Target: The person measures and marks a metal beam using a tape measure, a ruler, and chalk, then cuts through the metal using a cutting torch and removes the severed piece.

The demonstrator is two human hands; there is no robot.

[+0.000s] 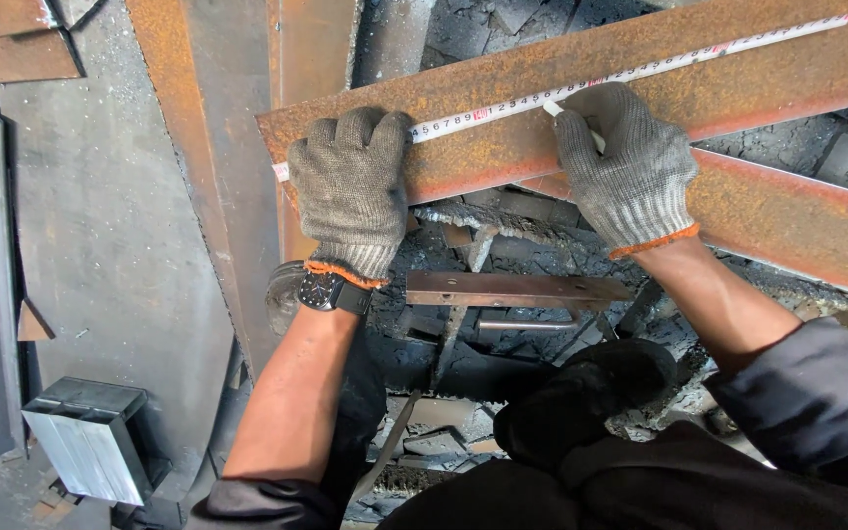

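A white measuring tape (630,71) is pinned flat along the rusty steel bar (503,147) by the spread, gloved left hand (350,186), while a white marking stick (569,123) is pinched against it by the right hand (625,167).

head view | looks steeply down | close over rusty steel bar (561,128)

packages: none | labels: none | signs: none | screens: one possible, the small dark square face of a wristwatch (323,291) on the left wrist, just below the orange cuff of the grey knit glove; too small to tell whether it is lit
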